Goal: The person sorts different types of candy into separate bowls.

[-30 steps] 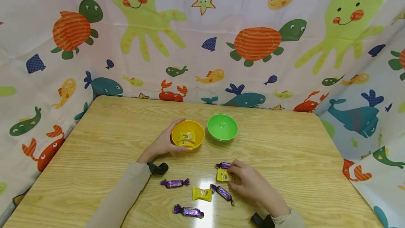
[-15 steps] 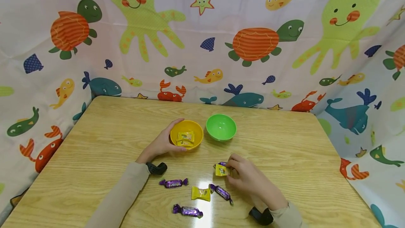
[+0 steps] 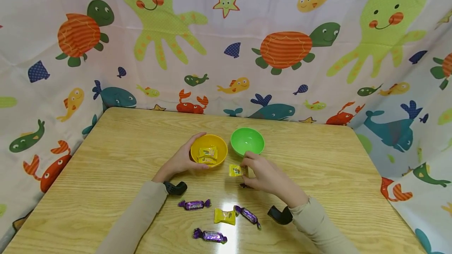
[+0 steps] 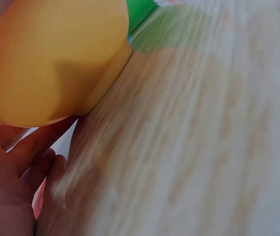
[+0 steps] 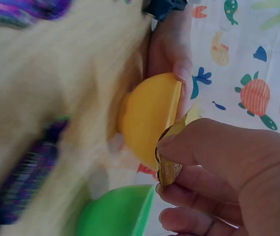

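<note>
My left hand (image 3: pixel 183 159) holds the yellow bowl (image 3: pixel 223 156) from its left side, thumb at the near rim and fingers round the far side. Two yellow-wrapped candies (image 3: pixel 208 152) lie inside that bowl. Between thumb and fingers of my right hand (image 3: pixel 265 175) a yellow-wrapped candy (image 3: pixel 234 170) is pinched, raised over the table in front of the green bowl (image 3: pixel 248 141). The right wrist view shows the same candy (image 5: pixel 168 169) edge-on, with the yellow bowl (image 5: pixel 147 115) behind. A purple twist-wrapped candy (image 3: pixel 244 185) is mostly hidden under my right hand.
Nearer the table's front lie purple twist-wrapped candies, one at left (image 3: pixel 194 205), one at the front (image 3: pixel 210 236) and one at right (image 3: pixel 248 214). Another yellow candy (image 3: pixel 224 216) lies among them. A patterned curtain (image 3: pixel 212 50) borders the wooden table (image 3: pixel 318 160).
My right hand has lifted the yellow candy off the purple one and carried it up and left, closer to the bowls. The left hand stays on the yellow bowl.
</note>
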